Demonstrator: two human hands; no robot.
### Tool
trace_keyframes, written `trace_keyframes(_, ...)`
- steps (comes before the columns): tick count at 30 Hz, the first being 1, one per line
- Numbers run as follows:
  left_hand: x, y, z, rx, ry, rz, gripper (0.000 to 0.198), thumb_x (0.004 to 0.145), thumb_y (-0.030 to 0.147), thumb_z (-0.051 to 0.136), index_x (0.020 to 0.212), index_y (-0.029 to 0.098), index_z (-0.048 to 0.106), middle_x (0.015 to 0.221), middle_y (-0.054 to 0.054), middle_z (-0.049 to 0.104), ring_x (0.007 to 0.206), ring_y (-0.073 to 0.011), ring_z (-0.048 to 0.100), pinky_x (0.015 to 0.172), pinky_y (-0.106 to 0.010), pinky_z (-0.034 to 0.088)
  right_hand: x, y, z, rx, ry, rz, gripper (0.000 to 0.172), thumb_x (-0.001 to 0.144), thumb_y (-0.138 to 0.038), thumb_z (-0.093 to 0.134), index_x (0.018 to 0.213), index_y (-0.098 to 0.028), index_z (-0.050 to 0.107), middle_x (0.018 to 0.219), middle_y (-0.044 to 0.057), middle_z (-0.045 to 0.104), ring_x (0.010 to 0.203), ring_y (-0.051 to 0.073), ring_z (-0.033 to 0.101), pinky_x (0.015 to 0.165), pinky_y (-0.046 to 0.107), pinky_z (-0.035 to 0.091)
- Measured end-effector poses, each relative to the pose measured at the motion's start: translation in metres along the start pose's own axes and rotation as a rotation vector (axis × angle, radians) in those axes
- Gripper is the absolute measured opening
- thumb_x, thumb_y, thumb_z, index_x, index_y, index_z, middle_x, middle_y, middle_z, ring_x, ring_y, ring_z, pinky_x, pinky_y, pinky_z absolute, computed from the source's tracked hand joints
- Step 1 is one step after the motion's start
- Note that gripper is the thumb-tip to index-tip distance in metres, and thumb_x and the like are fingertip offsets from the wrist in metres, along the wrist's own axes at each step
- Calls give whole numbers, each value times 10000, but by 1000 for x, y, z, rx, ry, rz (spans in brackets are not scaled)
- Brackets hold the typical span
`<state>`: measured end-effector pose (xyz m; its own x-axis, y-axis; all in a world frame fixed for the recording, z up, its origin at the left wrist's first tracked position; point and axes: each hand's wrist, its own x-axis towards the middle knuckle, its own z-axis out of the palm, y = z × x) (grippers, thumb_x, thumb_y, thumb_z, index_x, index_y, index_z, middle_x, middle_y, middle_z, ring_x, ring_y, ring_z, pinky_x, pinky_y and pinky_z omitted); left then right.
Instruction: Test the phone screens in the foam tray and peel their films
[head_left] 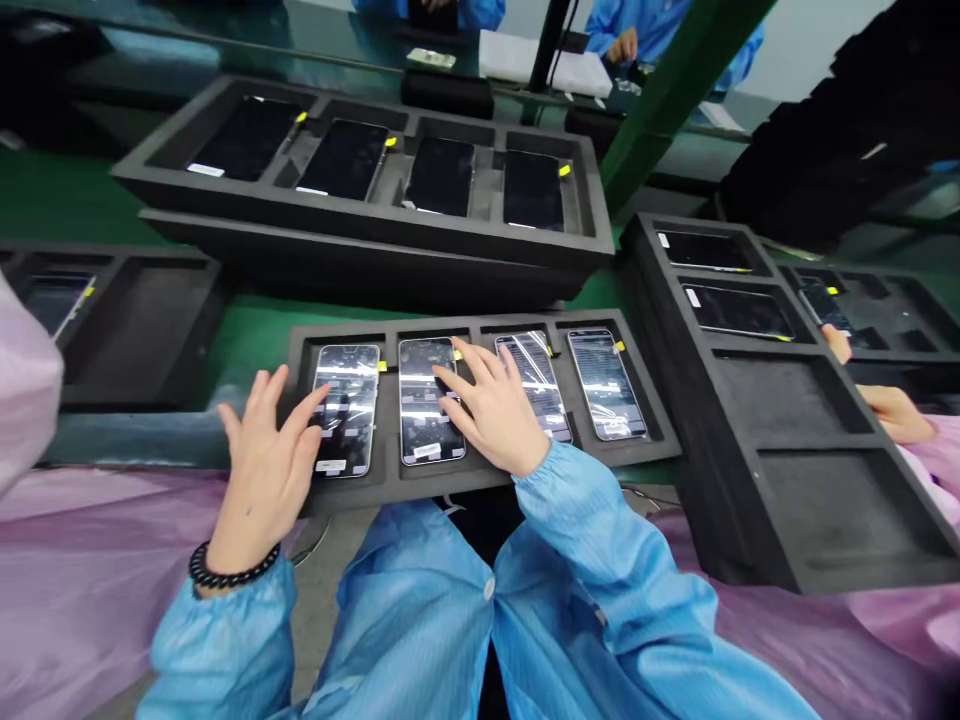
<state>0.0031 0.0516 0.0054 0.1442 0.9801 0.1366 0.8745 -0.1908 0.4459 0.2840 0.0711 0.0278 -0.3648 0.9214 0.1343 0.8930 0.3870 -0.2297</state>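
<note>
In front of me lies a black foam tray with several compartments, each holding a smartphone. My left hand has its fingers spread over the tray's left end, one fingertip at the edge of the leftmost phone, whose screen is lit. Over the second phone reaches my right hand, fingers apart, a fingertip at its screen. The same hand partly covers the third phone. At the right end sits a fourth phone, its screen also lit. Yellow tabs stick out beside the phones.
Behind stands a stack of foam trays with dark-screened phones on top. To the right is another tray stack with two phones. A tray lies at left. Co-workers in pink sleeves sit on both sides; a co-worker's hand shows at right.
</note>
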Motion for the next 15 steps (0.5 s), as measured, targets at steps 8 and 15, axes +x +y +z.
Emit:
trace_keyframes(8, 11, -6, 2, 82, -81, 2, 585, 1064, 456, 218, 1498, 222, 531, 1725, -157, 172, 1608, -425, 96, 1229, -787, 56, 8, -3, 1, -53, 15, -34, 439, 1083, -379, 370, 1401, -215, 624, 1606, 154, 465, 1451, 304, 454, 1245, 656, 284)
trace_keyframes(15, 18, 6, -1, 129, -118, 47, 601, 1066, 495, 200, 1510, 243, 516, 1731, -154, 150, 1618, -384, 87, 1226, -778, 58, 17, -9, 2, -63, -31, -109, 450, 1087, -386, 354, 1402, -201, 617, 1607, 168, 460, 1448, 318, 458, 1228, 683, 286)
